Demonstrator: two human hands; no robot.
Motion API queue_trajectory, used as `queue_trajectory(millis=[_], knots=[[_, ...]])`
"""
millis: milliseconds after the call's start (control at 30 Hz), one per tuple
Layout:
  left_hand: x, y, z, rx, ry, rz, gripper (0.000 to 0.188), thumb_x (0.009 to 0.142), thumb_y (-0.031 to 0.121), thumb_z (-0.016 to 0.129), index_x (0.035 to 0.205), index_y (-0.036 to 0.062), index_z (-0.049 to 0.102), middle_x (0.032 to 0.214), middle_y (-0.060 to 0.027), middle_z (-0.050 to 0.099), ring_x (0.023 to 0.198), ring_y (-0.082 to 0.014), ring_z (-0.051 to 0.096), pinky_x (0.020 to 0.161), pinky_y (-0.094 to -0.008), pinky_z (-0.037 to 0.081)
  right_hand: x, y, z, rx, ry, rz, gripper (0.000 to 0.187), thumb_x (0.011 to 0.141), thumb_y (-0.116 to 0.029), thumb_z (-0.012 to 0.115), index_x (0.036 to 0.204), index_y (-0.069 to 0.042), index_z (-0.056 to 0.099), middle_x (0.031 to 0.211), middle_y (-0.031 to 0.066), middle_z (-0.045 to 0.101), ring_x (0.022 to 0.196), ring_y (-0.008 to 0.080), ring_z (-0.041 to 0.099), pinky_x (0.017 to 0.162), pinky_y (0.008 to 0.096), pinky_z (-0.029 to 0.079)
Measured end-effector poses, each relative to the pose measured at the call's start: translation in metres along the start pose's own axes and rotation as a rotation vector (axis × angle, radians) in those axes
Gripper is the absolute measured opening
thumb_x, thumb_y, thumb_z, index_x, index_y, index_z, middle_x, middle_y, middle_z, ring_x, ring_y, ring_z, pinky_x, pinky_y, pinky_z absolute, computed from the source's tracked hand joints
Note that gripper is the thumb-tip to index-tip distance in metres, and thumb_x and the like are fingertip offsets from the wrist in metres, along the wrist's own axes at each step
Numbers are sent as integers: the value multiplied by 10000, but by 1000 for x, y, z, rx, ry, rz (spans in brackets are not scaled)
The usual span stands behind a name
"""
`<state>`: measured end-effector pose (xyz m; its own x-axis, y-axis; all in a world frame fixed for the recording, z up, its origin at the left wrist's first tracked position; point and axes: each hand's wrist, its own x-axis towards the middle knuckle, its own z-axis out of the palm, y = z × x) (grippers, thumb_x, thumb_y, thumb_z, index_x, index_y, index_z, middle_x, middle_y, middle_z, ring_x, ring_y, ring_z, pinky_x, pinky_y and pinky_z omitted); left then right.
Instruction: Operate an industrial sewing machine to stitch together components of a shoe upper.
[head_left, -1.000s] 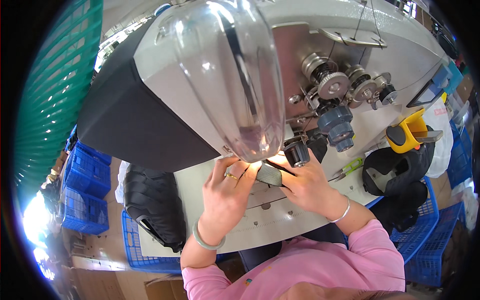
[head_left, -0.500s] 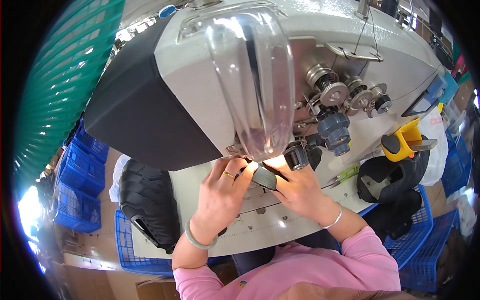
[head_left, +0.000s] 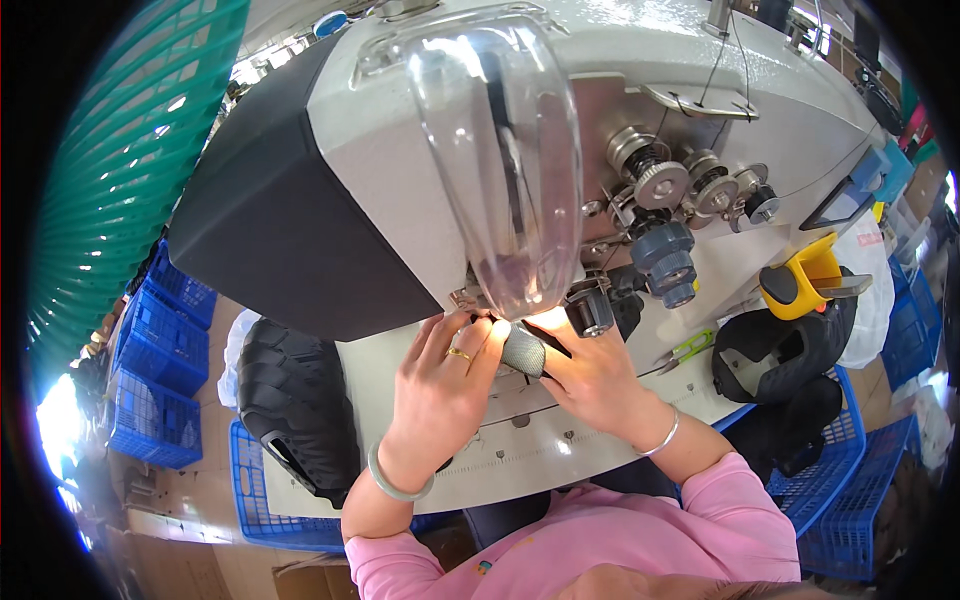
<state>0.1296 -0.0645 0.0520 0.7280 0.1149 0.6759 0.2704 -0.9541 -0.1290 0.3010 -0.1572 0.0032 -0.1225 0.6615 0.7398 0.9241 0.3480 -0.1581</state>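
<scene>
Looming over the tabletop [head_left: 560, 455], a grey sewing machine [head_left: 400, 150] dwarfs the blue crates [head_left: 860, 500] holding black pieces [head_left: 800, 430]. Both the left hand [head_left: 440, 385] and right hand [head_left: 590, 375], fingers curled, pinch a small grey fabric piece [head_left: 524, 350] under the lit needle area.

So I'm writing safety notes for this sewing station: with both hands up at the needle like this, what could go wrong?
1. The left hand and right hand pinch the small grey fabric piece right beneath the clear guard; fingertips might slip into the needle area.
2. The bangle and bracelet could catch on the machine table edge.
3. Glare from the work light may obscure the stitching point.
</scene>
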Motion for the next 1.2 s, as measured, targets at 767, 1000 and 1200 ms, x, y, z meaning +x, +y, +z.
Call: queue_trajectory(millis=[767,1000,1200], knots=[[-4,-12,2,1,69,105,315,605,65,676,917,49,715,883,-34,654,893,-206,630,792,-406,575,11,10,-18,134,-120,-8,346,673,-104,758,1014,-112,699,1164,54,633,1088,265,573,913,446,402],[-6,-3,5,13,68,28,353,595,48,681,945,59,723,904,-35,649,901,-218,627,829,-430,572,8,16,-18,8,-141,-55,341,665,-98,736,1002,-126,690,1226,45,633,1124,244,574,926,438,388],[-3,-3,6,-4,76,25,337,596,46,683,932,36,702,920,-53,619,894,-244,619,781,-425,558,5,19,-9,8,-45,-100,341,662,-93,741,997,-115,683,1210,39,644,1118,246,583,933,457,378]])
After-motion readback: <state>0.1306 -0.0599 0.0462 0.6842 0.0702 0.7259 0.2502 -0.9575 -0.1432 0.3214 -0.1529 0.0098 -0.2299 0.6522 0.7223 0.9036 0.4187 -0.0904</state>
